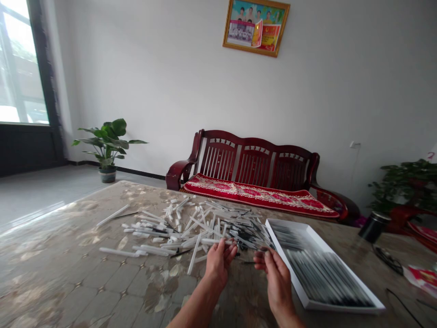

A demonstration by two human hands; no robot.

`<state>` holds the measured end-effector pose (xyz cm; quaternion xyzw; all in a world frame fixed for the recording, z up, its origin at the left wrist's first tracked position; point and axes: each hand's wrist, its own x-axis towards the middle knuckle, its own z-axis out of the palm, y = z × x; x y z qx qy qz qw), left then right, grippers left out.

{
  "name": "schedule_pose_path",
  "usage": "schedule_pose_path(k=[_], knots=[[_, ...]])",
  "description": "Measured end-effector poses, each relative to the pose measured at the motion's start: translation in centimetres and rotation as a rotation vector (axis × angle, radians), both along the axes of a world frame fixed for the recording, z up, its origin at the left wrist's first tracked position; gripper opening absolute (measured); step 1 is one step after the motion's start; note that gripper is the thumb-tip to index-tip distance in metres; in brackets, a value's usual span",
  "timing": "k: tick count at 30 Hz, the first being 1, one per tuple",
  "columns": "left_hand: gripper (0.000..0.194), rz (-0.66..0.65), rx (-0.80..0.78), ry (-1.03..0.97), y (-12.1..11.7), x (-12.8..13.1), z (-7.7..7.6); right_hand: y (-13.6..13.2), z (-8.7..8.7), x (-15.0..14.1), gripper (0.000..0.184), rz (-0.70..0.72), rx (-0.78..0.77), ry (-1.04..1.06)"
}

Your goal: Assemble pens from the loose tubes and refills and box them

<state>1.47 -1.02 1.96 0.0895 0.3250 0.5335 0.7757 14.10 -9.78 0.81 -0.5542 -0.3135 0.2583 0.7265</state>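
Hovering at the heap of white sticks (191, 232) mid-frame on the worktop (68, 255), the left grip (218, 262) stands loosely open, seemingly empty; whether the curled right grip (276, 273) pinches anything cannot be told. A careless reach could upset the open box (319, 269) at lower right.

two hands (219, 264), roughly sixty white tubes (170, 233)
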Motion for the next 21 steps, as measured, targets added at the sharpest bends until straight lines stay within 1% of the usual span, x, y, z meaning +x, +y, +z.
schedule_pose_path(k=[4,7,13,21], knots=[[0.016,0.005,-0.002,-0.015,-0.11,0.0,0.12,-0.14,0.03,-0.04,0.051,0.005,0.009,0.019],[0.015,-0.017,0.005,-0.028,-0.12,-0.01,0.03,-0.24,0.24,-0.21,0.051,0.0,0.007,0.025],[0.013,-0.032,0.031,-0.036,-0.11,-0.02,0.09,-0.1,0.68,-0.14,0.056,-0.011,-0.004,0.037],[0.009,-0.052,0.046,-0.045,-0.12,-0.07,-0.03,0.34,0.0,0.3,0.054,-0.026,0.015,0.042]])
